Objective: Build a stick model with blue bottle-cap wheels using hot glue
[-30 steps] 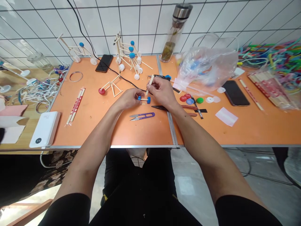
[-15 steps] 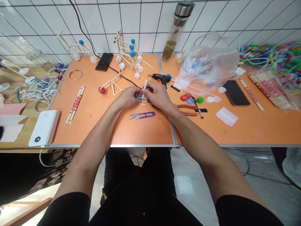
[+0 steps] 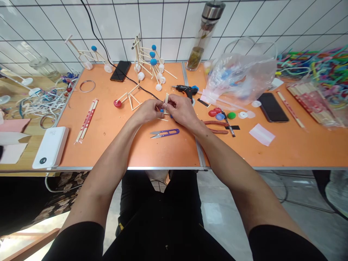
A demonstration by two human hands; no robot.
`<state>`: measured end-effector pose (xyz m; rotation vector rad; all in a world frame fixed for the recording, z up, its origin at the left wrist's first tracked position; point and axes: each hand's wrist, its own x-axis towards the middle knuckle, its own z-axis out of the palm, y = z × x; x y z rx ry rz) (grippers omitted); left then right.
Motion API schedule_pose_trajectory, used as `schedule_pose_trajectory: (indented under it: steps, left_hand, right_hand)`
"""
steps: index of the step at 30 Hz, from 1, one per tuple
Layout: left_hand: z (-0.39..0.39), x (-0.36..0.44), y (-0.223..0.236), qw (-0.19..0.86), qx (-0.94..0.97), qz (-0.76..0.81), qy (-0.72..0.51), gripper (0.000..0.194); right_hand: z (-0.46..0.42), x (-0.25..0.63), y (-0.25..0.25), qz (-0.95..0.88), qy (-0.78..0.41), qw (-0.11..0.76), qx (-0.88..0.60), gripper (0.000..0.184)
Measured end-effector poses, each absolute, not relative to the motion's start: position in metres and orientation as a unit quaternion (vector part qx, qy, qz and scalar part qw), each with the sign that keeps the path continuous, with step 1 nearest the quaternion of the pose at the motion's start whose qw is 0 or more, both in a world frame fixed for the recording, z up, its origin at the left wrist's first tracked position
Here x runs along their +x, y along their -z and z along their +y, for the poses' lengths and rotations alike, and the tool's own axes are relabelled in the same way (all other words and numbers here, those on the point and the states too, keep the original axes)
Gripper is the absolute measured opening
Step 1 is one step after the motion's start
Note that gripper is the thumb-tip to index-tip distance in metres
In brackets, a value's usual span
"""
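Note:
My left hand [image 3: 146, 111] and my right hand [image 3: 182, 110] meet above the orange table [image 3: 108, 145]. Between my fingers is a small axle with blue caps [image 3: 162, 110], mostly hidden and held by my left hand. My right fingers pinch a thin wooden stick [image 3: 166, 103] that stands upright, its lower end hidden against the axle. Just below my hands lie purple-handled thread snips [image 3: 164, 133]. A black hot glue gun [image 3: 185, 89] lies beyond my right hand, and red-handled pliers [image 3: 216, 127] lie to its right.
Stick models with caps [image 3: 148, 61] stand at the back, beside a phone [image 3: 121, 70] and a black cable. Right of them are a glass bottle [image 3: 199, 45], a plastic bag [image 3: 239, 74], loose bottle caps [image 3: 217, 115] and a second phone [image 3: 272, 102].
My hands have closed together over the blue-capped axle, which has risen from the table. The wooden stick has moved down to it, and the glue gun now shows past my right hand.

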<state>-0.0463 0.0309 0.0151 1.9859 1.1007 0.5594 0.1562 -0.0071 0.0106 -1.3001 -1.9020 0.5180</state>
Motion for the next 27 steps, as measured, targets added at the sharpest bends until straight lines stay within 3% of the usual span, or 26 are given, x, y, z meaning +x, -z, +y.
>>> schedule_pose_trajectory:
  steps: [9,14,20,27]
  left_hand:
    - [0.029,-0.043,-0.02,0.411,0.715,0.41,-0.388,0.029]
    - [0.028,-0.037,-0.019,0.449,0.67,0.356,-0.473,0.024]
    - [0.029,-0.027,-0.01,0.452,0.636,0.359,-0.512,0.012]
    - [0.032,-0.03,-0.011,0.444,0.599,0.404,-0.53,0.019]
  right_hand:
    - [-0.005,0.164,-0.015,-0.724,-0.22,0.419,-0.503,0.031]
    - [-0.01,0.162,-0.022,-0.753,-0.226,0.385,-0.483,0.026]
    - [-0.015,0.16,-0.025,-0.757,-0.229,0.368,-0.488,0.018]
    - [-0.01,0.166,-0.029,-0.723,-0.202,0.4,-0.525,0.014]
